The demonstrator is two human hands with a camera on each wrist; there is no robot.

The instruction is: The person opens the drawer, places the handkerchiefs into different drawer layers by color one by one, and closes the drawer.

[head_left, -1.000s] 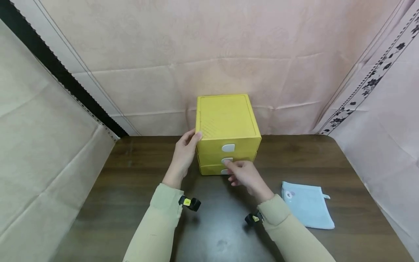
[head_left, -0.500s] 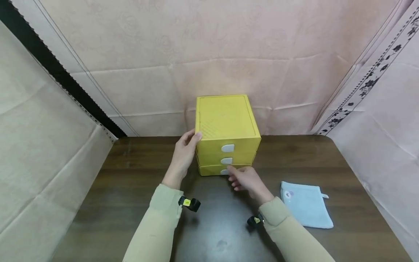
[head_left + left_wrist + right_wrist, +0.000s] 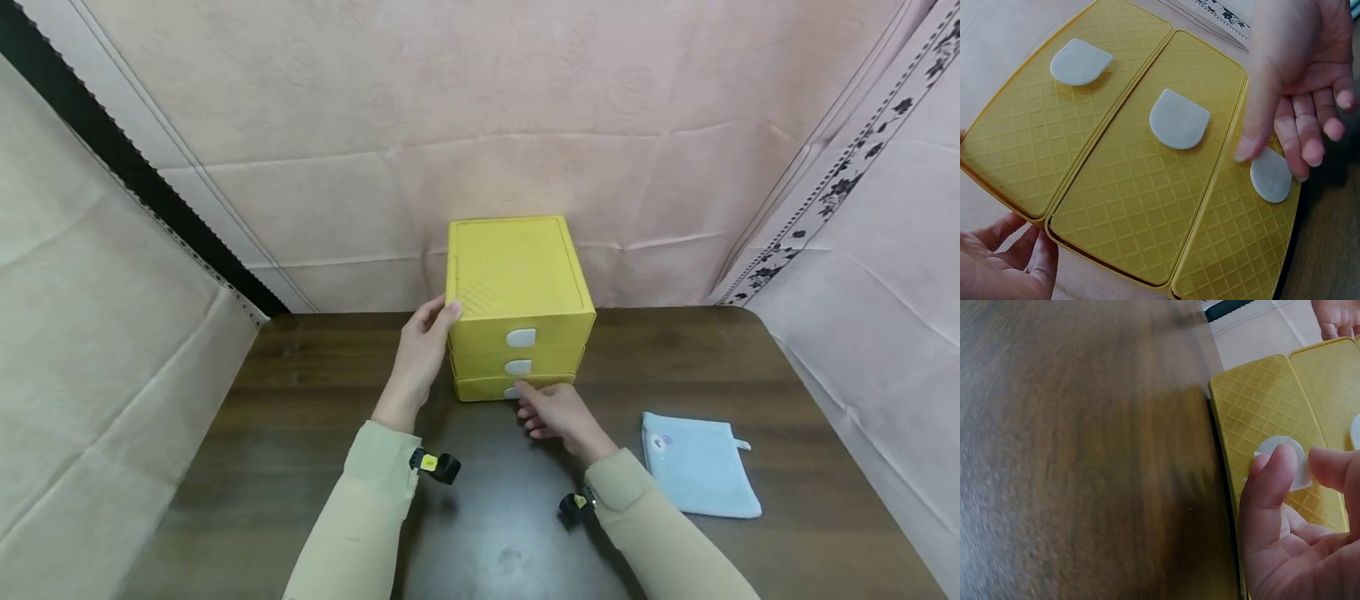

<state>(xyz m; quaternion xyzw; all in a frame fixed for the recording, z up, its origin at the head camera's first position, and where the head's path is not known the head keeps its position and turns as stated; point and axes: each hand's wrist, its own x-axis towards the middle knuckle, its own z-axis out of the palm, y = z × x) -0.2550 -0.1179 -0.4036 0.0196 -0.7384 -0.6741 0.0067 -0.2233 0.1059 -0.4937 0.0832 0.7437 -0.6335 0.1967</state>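
A yellow three-drawer storage box [image 3: 521, 267] stands at the back of the table, drawers closed, each with a white knob. My left hand [image 3: 422, 350] rests against the box's left side, its thumb at the top front corner; its fingers [image 3: 1038, 259] touch the side wall in the left wrist view. My right hand [image 3: 558, 415] is at the bottom drawer, thumb and index finger on either side of the bottom knob [image 3: 1271, 177]. A gap shows between those fingertips and part of the knob lies behind the index finger in the right wrist view.
A folded light blue cloth [image 3: 701, 467] with a small loop lies on the brown wooden table [image 3: 300, 467], right of my right forearm. Pale fabric [image 3: 360, 208] hangs behind the box and along both sides.
My right hand has moved down from the middle knob to the bottom knob, then slightly left. The left hand stays against the box, and the drawers look unmoved.
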